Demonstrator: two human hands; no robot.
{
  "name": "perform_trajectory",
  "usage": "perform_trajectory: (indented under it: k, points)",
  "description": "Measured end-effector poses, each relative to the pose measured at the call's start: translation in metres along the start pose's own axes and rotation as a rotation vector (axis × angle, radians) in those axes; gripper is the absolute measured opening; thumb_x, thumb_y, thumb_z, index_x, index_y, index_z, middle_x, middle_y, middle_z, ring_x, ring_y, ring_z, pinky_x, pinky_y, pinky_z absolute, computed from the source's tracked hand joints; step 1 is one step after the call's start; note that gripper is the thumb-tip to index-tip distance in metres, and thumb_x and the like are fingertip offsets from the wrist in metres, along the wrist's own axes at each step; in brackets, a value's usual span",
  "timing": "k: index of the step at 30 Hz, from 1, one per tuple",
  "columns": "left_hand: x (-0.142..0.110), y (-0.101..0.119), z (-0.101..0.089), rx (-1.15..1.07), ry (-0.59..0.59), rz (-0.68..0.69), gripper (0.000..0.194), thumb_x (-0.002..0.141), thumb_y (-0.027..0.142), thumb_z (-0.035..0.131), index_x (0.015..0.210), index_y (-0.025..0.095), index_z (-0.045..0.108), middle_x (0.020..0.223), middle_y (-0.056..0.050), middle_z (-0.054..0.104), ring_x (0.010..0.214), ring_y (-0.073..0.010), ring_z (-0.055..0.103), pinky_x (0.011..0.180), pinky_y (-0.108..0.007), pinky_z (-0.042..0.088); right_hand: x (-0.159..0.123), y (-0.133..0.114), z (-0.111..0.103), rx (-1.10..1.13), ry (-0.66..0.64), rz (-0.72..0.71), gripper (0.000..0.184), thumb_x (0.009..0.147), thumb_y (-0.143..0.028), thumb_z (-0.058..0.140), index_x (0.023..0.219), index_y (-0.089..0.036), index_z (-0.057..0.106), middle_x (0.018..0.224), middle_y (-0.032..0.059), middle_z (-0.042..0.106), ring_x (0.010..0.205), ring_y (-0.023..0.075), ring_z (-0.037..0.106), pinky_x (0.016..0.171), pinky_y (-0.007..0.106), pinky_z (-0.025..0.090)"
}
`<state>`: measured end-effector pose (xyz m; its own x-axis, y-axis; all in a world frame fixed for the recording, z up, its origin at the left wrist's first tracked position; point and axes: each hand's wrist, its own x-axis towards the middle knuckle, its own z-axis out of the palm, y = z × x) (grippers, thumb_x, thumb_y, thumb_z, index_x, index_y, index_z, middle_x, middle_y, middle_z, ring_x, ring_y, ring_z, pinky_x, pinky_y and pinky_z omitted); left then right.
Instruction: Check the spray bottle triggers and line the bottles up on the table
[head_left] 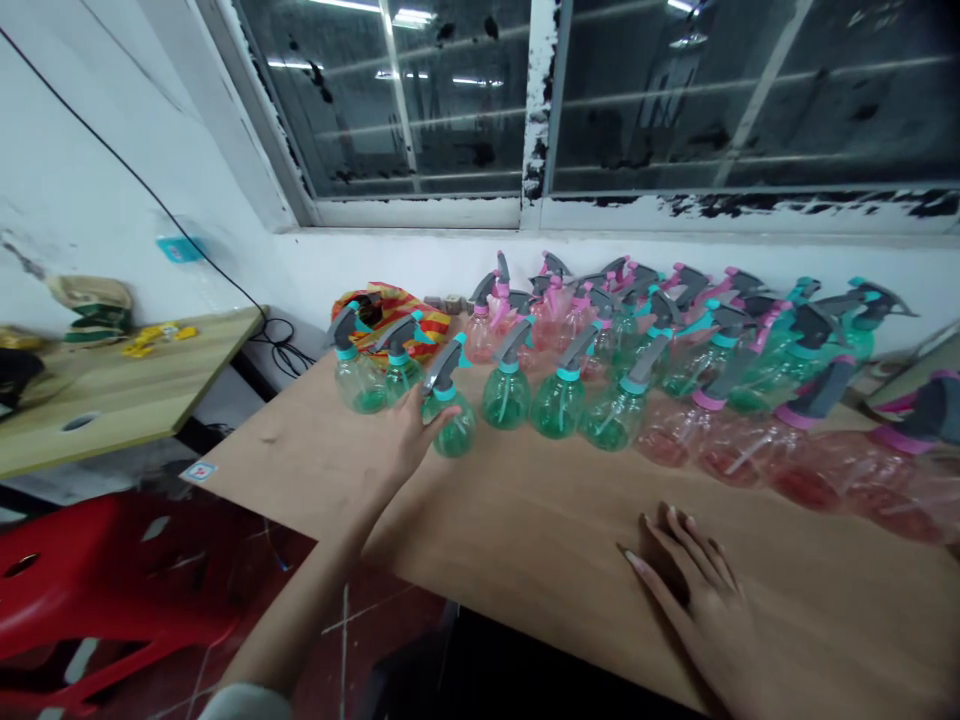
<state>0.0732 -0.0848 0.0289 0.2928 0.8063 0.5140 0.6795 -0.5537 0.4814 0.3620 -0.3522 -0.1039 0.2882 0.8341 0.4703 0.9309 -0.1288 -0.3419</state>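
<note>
On the left part of the table, my left hand (409, 435) has its thumb and fingers around a green spray bottle (456, 432) with a grey and teal trigger head. The bottle stands upright; some of my fingers are hidden behind it. Just beyond it are another green spray bottle (403, 375) and a clear-green one (358, 380). My right hand (705, 605) rests on the tabletop with its fingers apart, holding nothing. In front of it runs a row of pink spray bottles (727, 450), with further green spray bottles (556, 405) to their left.
Many more pink and green bottles crowd the wooden table (525, 520) along the wall under the window (405, 100). An orange striped bag (431, 325) lies at the back. At left are a red stool (112, 580) and a second table (187, 370) with yellow pieces (157, 338).
</note>
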Motion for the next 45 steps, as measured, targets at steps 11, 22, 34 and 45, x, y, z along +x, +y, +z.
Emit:
perform_trajectory:
  k: [11,22,34,45]
  points:
    - [0.041,-0.003,0.010,-0.006,-0.059,0.041,0.026,0.085,0.031,0.061,0.107,0.019,0.053,0.098,-0.007,0.069,0.096,-0.0268,0.067,0.082,-0.035,0.051,0.000,0.003,0.001,0.013,-0.011,0.000,0.066,0.090,-0.065,0.033,0.129,-0.017,0.054,0.138,0.0126,0.054,0.133,0.0326,0.041,0.107,0.058,0.032]
    - [0.033,0.005,0.012,-0.073,0.055,0.062,0.044,0.088,0.028,0.060,0.128,0.019,0.045,0.122,-0.013,0.065,0.114,-0.0276,0.061,0.094,-0.043,0.049,-0.002,0.004,0.005,-0.003,-0.006,-0.005,0.065,0.090,-0.065,0.032,0.129,-0.019,0.055,0.139,0.0121,0.053,0.134,0.0324,0.041,0.107,0.059,0.032]
    - [-0.010,0.052,0.026,-0.124,0.058,0.142,0.024,0.091,0.031,0.056,0.113,0.023,0.055,0.109,-0.006,0.064,0.104,-0.0207,0.064,0.089,-0.037,0.054,0.000,0.003,0.006,0.003,0.026,-0.008,0.066,0.089,-0.066,0.033,0.130,-0.017,0.054,0.138,0.0134,0.054,0.132,0.0332,0.043,0.107,0.059,0.032]
    - [0.033,0.074,0.075,0.067,-0.076,0.038,0.047,0.083,0.025,0.066,0.122,0.012,0.042,0.112,-0.018,0.062,0.107,-0.0328,0.063,0.085,-0.046,0.052,0.005,-0.005,0.000,0.022,0.012,0.037,0.066,0.089,-0.066,0.035,0.129,-0.017,0.056,0.140,0.0128,0.052,0.135,0.0319,0.039,0.108,0.057,0.031]
